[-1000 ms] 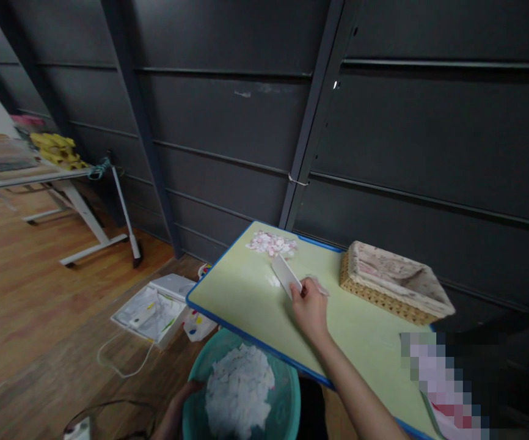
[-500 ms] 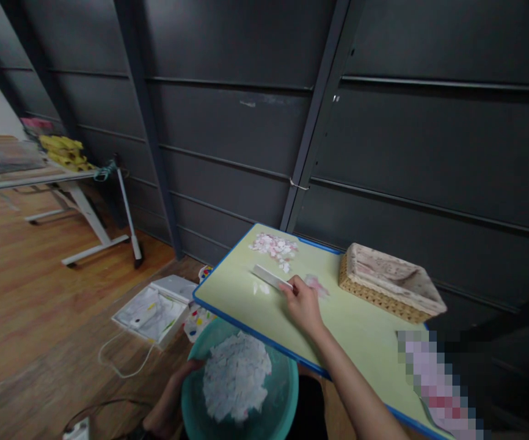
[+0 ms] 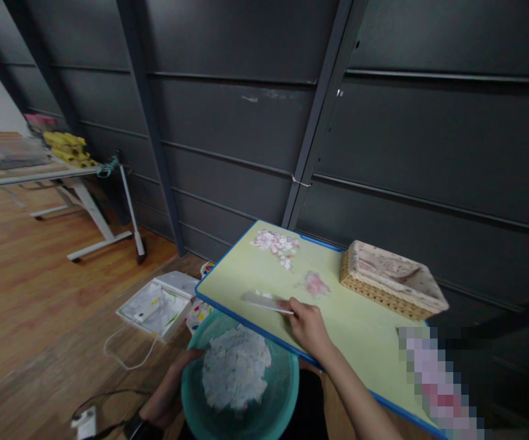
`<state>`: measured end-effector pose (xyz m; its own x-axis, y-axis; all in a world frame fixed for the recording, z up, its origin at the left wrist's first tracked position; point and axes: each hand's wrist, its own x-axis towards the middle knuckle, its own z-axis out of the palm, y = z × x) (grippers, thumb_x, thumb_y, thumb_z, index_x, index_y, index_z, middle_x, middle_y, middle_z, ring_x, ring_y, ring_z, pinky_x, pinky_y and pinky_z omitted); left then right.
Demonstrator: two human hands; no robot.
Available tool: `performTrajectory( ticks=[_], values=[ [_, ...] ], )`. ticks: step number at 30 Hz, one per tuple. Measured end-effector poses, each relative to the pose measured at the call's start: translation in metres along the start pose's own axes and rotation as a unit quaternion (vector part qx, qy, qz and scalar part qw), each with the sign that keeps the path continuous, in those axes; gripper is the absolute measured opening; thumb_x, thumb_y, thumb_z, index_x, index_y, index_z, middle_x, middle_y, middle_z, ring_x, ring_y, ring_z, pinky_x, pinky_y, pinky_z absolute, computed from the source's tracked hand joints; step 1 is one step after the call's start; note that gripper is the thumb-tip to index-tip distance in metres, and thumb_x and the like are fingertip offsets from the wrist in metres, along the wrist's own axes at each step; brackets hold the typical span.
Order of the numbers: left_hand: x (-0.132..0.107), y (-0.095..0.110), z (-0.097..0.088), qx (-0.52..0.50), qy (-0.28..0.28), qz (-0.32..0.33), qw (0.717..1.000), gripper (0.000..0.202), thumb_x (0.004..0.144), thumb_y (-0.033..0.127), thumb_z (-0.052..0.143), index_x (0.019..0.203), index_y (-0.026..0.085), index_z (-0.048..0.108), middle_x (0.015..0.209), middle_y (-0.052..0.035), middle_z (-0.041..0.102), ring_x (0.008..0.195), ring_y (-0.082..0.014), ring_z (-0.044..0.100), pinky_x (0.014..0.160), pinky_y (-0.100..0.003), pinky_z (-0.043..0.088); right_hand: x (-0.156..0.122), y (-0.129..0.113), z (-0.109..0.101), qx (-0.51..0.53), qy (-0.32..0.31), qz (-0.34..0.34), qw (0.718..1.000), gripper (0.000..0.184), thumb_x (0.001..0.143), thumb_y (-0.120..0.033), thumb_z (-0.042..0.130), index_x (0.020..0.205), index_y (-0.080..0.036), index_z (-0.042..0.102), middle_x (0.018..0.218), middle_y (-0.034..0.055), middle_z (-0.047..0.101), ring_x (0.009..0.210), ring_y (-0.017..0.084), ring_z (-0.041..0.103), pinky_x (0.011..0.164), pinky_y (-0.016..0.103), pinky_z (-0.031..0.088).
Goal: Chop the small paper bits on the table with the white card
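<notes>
My right hand (image 3: 308,325) is closed on a flat white scraper (image 3: 261,300), which lies low along the near edge of the pale green table (image 3: 365,333). A few white bits sit just by the scraper's blade. Below the edge, my left hand (image 3: 173,391) grips the rim of a teal basin (image 3: 278,397) heaped with white shreds (image 3: 233,370). Farther back on the table lie a pile of pink and white pieces (image 3: 276,242) and a small pink smear (image 3: 314,284).
A lined wicker basket (image 3: 390,281) stands at the table's far right by the dark panelled wall. On the wooden floor to the left lie a white tray with paints (image 3: 154,304), a cord and a power strip (image 3: 83,421). A white-legged table (image 3: 40,168) stands far left.
My right hand has dragged the scraper from the middle of the table toward the near edge above the basin. The pink smear is now uncovered behind it.
</notes>
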<state>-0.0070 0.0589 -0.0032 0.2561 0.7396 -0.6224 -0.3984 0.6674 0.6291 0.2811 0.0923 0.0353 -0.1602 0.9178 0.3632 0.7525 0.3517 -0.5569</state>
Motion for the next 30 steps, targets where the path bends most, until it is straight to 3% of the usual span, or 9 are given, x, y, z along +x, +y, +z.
performTrajectory(
  ticks=[3,5,9,13,19,26,30],
  values=[
    [-0.001,-0.002,0.005,0.006,-0.009,-0.004,1.0,0.042,0.072,0.03,0.061,0.108,0.01,0.055,0.079,-0.007,0.076,0.072,-0.0238,0.069,0.067,-0.034,0.051,-0.019,-0.008,0.0,0.024,-0.009,-0.04,0.999,0.039,0.07,-0.005,0.035,0.096,-0.022,0.06,0.097,0.0037,0.067,0.086,0.016,0.062,0.075,0.026,0.045],
    [0.0,-0.004,0.009,-0.001,-0.012,-0.014,1.0,0.041,0.072,0.03,0.061,0.107,0.009,0.056,0.076,-0.007,0.076,0.07,-0.0234,0.069,0.066,-0.034,0.051,-0.024,-0.011,-0.002,0.05,-0.012,-0.034,0.998,0.036,0.073,-0.007,0.035,0.094,-0.023,0.06,0.1,0.0031,0.066,0.089,0.016,0.061,0.077,0.027,0.045],
    [0.0,-0.008,0.015,-0.012,-0.017,-0.028,0.999,0.037,0.07,0.028,0.062,0.102,0.009,0.06,0.063,-0.0043,0.074,0.057,-0.0202,0.067,0.058,-0.03,0.05,-0.022,-0.007,-0.007,0.079,0.057,0.076,0.992,0.016,0.081,-0.024,0.043,0.076,-0.022,0.058,0.077,0.001,0.068,0.062,0.014,0.06,0.056,0.023,0.044],
    [-0.002,-0.008,0.019,-0.011,-0.018,-0.032,0.999,0.028,0.071,0.029,0.06,0.093,0.011,0.063,0.057,-0.0023,0.072,0.051,-0.0172,0.065,0.053,-0.027,0.049,-0.022,-0.003,-0.008,0.032,0.133,0.127,0.982,0.023,0.081,-0.037,0.048,0.066,-0.021,0.053,0.054,-0.0018,0.059,0.048,0.013,0.053,0.048,0.022,0.038],
    [-0.007,-0.003,0.022,0.002,-0.015,-0.041,0.999,0.019,0.072,0.028,0.06,0.082,0.013,0.063,0.056,-0.0019,0.072,0.052,-0.0178,0.065,0.054,-0.028,0.05,-0.035,-0.015,-0.002,0.055,0.04,0.031,0.997,0.017,0.084,-0.022,0.039,0.081,-0.024,0.056,0.094,0.0025,0.068,0.078,0.017,0.063,0.068,0.026,0.046],
    [-0.009,-0.001,0.022,0.018,-0.009,-0.044,0.999,0.014,0.072,0.028,0.06,0.074,0.014,0.062,0.056,-0.0029,0.072,0.053,-0.0192,0.066,0.056,-0.03,0.051,-0.048,-0.032,0.005,0.043,-0.003,-0.042,0.998,0.027,0.077,-0.007,0.037,0.088,-0.024,0.055,0.094,0.0042,0.067,0.086,0.017,0.062,0.075,0.028,0.047],
    [-0.008,-0.001,0.02,0.018,-0.001,-0.042,0.999,0.023,0.071,0.029,0.061,0.087,0.012,0.062,0.065,-0.0046,0.074,0.056,-0.0208,0.067,0.059,-0.032,0.052,-0.047,-0.039,0.002,0.087,-0.004,-0.019,0.996,0.022,0.082,-0.013,0.038,0.088,-0.024,0.056,0.094,0.0035,0.067,0.086,0.017,0.063,0.075,0.027,0.046]
  ],
)
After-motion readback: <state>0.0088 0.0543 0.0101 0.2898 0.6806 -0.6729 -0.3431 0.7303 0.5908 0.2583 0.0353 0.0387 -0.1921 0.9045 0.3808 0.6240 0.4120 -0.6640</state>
